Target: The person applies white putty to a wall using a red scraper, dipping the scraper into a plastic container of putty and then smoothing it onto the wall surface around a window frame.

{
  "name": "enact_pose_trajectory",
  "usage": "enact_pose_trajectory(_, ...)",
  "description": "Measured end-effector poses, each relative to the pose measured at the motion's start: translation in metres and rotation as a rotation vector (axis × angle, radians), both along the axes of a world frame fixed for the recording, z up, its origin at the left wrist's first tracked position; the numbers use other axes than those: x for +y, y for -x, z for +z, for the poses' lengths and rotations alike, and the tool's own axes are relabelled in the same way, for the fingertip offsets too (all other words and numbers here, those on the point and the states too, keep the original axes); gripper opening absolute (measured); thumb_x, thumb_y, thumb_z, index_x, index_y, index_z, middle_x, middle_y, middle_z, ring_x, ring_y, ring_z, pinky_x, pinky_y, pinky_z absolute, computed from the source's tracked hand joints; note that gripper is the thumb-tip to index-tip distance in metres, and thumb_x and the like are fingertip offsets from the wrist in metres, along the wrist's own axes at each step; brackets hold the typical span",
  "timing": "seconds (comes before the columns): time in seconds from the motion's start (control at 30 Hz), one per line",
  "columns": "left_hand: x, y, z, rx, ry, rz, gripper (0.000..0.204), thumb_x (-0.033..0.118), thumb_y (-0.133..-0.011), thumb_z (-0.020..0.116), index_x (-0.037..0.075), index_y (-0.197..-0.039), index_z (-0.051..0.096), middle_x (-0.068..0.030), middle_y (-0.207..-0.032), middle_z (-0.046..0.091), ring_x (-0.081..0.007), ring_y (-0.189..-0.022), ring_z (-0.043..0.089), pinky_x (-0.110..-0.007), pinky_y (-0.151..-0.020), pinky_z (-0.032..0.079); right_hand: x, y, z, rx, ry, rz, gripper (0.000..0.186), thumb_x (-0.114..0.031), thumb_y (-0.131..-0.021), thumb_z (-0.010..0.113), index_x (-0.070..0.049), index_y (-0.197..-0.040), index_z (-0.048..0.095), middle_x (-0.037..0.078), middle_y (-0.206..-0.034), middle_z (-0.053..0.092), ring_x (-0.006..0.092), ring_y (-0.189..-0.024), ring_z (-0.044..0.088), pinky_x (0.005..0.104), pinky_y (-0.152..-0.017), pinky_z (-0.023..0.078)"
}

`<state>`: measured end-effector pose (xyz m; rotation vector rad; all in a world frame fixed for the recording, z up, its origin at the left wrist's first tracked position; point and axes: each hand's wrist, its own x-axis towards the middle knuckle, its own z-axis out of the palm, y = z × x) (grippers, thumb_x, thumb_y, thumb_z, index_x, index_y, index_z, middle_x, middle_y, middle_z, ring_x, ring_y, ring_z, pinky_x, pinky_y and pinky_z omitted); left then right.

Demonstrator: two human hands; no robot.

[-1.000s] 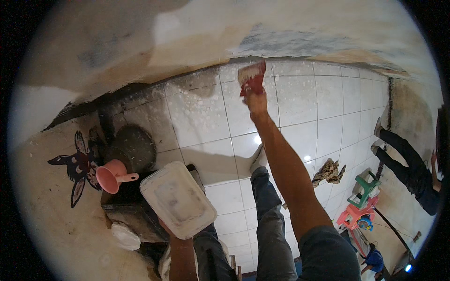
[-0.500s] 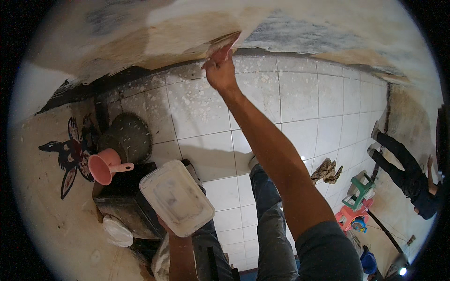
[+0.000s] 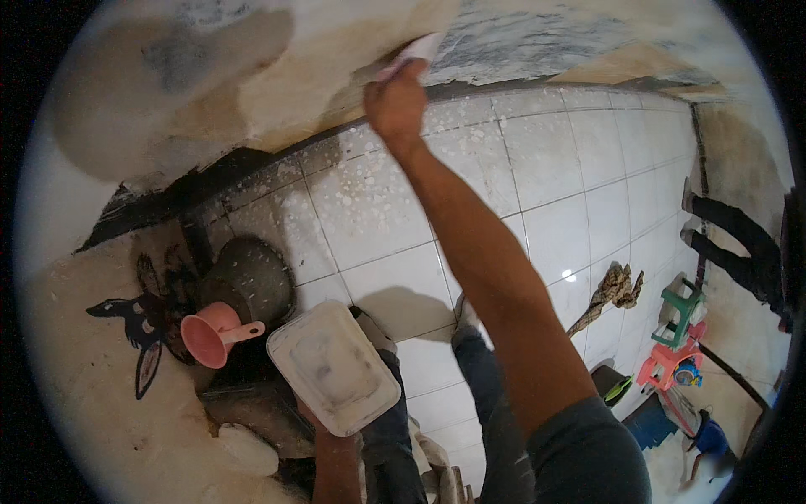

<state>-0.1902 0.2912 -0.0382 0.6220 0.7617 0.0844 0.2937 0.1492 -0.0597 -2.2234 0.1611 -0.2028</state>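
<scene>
My right hand is stretched far forward, its fingers closed around a flat, pale putty scraper. The scraper's blade lies against the lower wall, where smooth pale patches meet dark, streaky ones. Close to my body, my left hand grips a white rectangular plastic tub from below and from its left side. Greyish smears coat the tub's inside. Most of the left fingers are hidden beneath it.
Left of the tub, a pink dipper sits by a dark bucket. White splatters dot the tiled floor. A crumpled cloth, a green stool and a pink stool are at right, near another person's legs.
My right hand and the scraper have moved slightly up along the wall. My view has shifted, so the tub, bucket and dipper appear lower and farther right.
</scene>
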Motion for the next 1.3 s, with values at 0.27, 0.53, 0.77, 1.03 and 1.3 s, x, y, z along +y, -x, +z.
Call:
enact_pose_trajectory(0.27, -0.065, -0.018, 0.019, 0.077, -0.153, -0.039, 0.070, 0.059, -0.096, 0.031, 0.014, -0.149, 0.024, -0.0099, -0.149, 0.033, -0.0331, -0.130, 0.043, -0.052, -0.102, 0.043, -0.026, 0.088, -0.057, -0.017, 0.007, 0.381, 0.041, -0.011, -0.086, 0.052, 0.005, -0.121, 0.039, 0.027, -0.100, 0.060, 0.0467, -0.089, 0.060, 0.0545, -0.078, 0.049)
enact_pose_trajectory(0.53, -0.096, -0.024, 0.003, -0.042, 0.944, 0.732, 0.068, 0.059, -0.095, 0.034, 0.017, -0.149, 0.025, -0.0105, -0.150, 0.031, -0.0375, -0.133, 0.037, -0.058, -0.107, 0.034, -0.149, -0.011, -0.038, -0.086, -0.123, -0.046, 0.046, -0.013, -0.080, 0.058, 0.007, -0.116, 0.037, 0.027, -0.104, 0.061, 0.0400, -0.099, 0.061, 0.0430, -0.089, 0.046)
enact_pose_trajectory(0.77, -0.094, -0.031, 0.004, 0.027, 0.532, 0.298, 0.069, 0.058, -0.095, 0.037, 0.016, -0.148, 0.028, -0.0113, -0.149, 0.034, -0.0394, -0.132, 0.038, -0.062, -0.105, 0.033, -0.096, -0.018, -0.015, -0.133, -0.055, -0.091, 0.049, -0.010, -0.072, 0.066, 0.004, -0.109, 0.038, 0.015, -0.082, 0.058, 0.0332, -0.079, 0.061, 0.0395, -0.080, 0.048)
enact_pose_trajectory(1.03, -0.078, -0.032, 0.021, 0.109, 0.248, 0.197, 0.072, 0.060, -0.093, 0.038, 0.013, -0.147, 0.028, -0.0121, -0.146, 0.038, -0.0373, -0.126, 0.046, -0.058, -0.102, 0.041, 0.017, 0.048, 0.004, -0.098, -0.073, 0.125, 0.045, -0.011, -0.078, 0.064, 0.004, -0.112, 0.038, 0.030, -0.093, 0.060, 0.0465, -0.089, 0.061, 0.0479, -0.076, 0.050)
enact_pose_trajectory(1.3, -0.063, -0.008, -0.006, -0.134, -0.048, -0.034, 0.066, 0.056, -0.096, 0.036, 0.015, -0.147, 0.030, -0.0098, -0.146, 0.038, -0.0353, -0.129, 0.043, -0.055, -0.103, 0.041, -0.121, 0.006, 0.003, -0.232, 0.094, -0.229, 0.039, -0.012, -0.072, 0.066, 0.001, -0.103, 0.047, 0.023, -0.088, 0.059, 0.0427, -0.079, 0.062, 0.0478, -0.073, 0.049)
